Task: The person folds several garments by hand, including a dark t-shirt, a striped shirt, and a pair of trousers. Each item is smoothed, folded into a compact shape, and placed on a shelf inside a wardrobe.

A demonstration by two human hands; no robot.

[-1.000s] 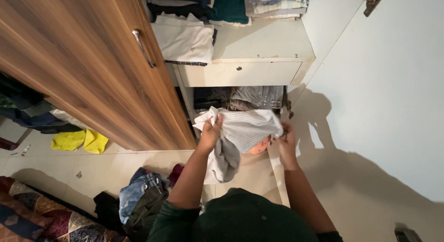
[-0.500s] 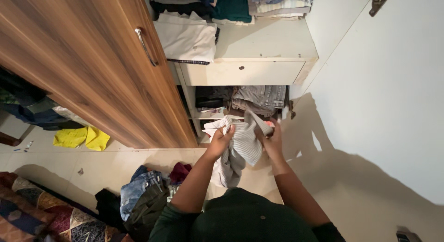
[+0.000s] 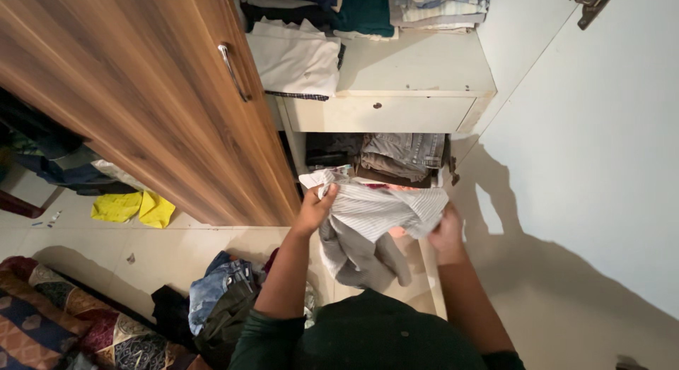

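Two hands grip one striped white shirt (image 3: 375, 207), stretched between them in front of the open wardrobe. Left hand (image 3: 315, 207) pinches the shirt's upper left edge, fingers closed on fabric; right hand (image 3: 447, 232) clutches the right edge, partly hidden under the cloth. Grey part of the shirt hangs down between the forearms, above the pale floor tiles (image 3: 177, 253). Just behind the shirt, a lower shelf holds folded jeans (image 3: 407, 152) and dark clothes. Above that, a white drawer (image 3: 378, 114) with a small knob, then a shelf with a folded white garment (image 3: 297, 59) and stacked clothes. Wooden wardrobe door (image 3: 134, 94) with metal handle (image 3: 233, 72) stands open on the left. Clothes pile (image 3: 219, 299) lies on the floor beside the left arm; yellow cloth (image 3: 134, 209) further left, patterned blanket (image 3: 64, 327) at bottom left.
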